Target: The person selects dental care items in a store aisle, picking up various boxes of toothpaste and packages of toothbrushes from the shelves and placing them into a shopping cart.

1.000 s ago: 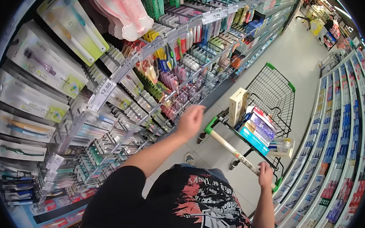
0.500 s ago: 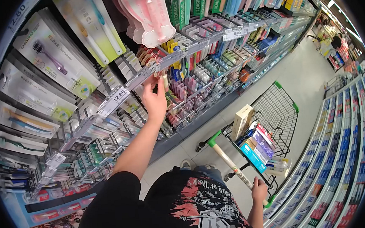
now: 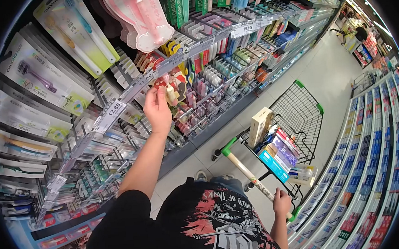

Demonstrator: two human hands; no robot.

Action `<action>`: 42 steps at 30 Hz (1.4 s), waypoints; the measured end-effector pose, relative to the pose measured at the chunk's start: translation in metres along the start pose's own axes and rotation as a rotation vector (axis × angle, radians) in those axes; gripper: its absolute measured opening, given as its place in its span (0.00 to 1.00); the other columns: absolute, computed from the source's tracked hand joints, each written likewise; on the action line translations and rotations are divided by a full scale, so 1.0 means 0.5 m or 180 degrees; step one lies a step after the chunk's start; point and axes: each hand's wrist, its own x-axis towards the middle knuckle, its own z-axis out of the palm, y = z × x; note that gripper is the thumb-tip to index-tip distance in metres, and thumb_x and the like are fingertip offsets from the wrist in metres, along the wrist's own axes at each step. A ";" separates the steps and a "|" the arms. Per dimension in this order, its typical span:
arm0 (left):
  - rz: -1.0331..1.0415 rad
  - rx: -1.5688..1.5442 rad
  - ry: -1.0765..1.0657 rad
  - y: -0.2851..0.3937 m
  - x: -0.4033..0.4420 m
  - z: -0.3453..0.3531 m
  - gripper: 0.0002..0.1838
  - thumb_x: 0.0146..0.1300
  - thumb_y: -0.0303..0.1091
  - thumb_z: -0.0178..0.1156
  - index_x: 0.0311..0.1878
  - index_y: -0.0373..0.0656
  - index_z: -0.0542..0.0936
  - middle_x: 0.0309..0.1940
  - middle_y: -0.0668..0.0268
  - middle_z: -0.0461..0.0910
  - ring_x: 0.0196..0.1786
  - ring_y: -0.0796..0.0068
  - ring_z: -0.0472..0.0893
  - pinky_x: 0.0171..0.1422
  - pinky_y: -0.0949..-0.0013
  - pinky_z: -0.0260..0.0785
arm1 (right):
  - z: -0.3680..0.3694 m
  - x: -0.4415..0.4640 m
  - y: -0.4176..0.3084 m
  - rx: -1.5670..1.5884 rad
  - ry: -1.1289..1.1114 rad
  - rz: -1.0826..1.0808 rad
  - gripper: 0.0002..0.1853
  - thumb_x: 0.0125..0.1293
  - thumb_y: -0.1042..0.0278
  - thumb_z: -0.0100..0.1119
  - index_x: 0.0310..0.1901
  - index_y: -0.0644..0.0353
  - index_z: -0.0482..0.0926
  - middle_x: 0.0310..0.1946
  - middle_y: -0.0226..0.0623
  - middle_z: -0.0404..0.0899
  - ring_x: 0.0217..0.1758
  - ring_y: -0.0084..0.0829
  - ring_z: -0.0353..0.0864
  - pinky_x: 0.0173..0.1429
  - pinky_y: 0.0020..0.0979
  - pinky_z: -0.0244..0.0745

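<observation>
Tagging small red-and-cream pack (image 3: pixel 171 92), pinched along one side, cream end down, just below price rail (image 3: pixel 147 76) (print unreadable). Also tagging black wire shopping cart (image 3: pixel 244 168): green corners, gripped cream handle.

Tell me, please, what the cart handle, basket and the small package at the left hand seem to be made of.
Cart handle: probably smooth plastic, given its cream, printed, even surface.
Basket: likely dark-coated metal, as its thin wires form an open grid.
Small package at the left hand: perhaps printed card, from its red pattern; finish unclear.
</observation>
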 end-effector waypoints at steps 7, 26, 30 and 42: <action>-0.0258 -0.0147 -0.0331 -0.023 -0.074 -0.001 0.09 0.82 0.31 0.54 0.55 0.35 0.77 0.46 0.67 0.84 0.48 0.83 0.80 0.55 0.76 0.72 | 0.008 0.021 0.009 0.0044 -0.0012 -0.0101 0.29 0.75 0.41 0.51 0.31 0.60 0.86 0.28 0.50 0.85 0.36 0.54 0.86 0.42 0.51 0.77; -0.1064 0.0939 -0.4656 0.058 -0.311 0.190 0.10 0.74 0.34 0.65 0.47 0.35 0.84 0.29 0.68 0.83 0.32 0.87 0.76 0.37 0.75 0.70 | -0.031 -0.064 -0.050 0.1329 -0.0229 0.0142 0.19 0.73 0.47 0.61 0.44 0.57 0.87 0.33 0.43 0.88 0.36 0.44 0.88 0.44 0.43 0.81; -0.0964 0.0728 -0.5125 0.064 -0.364 0.236 0.11 0.74 0.36 0.65 0.49 0.37 0.85 0.29 0.67 0.84 0.31 0.86 0.75 0.36 0.74 0.69 | -0.104 -0.082 -0.130 0.3419 -0.0272 -0.0516 0.16 0.76 0.56 0.61 0.50 0.61 0.85 0.33 0.32 0.88 0.32 0.28 0.85 0.39 0.35 0.79; -0.0009 0.1848 -0.3921 -0.071 -0.337 0.239 0.23 0.73 0.46 0.64 0.60 0.39 0.79 0.39 0.50 0.86 0.42 0.49 0.86 0.53 0.53 0.79 | -0.094 -0.073 -0.008 0.4856 -0.0011 0.0983 0.11 0.77 0.61 0.63 0.47 0.62 0.85 0.33 0.29 0.86 0.26 0.17 0.81 0.29 0.19 0.69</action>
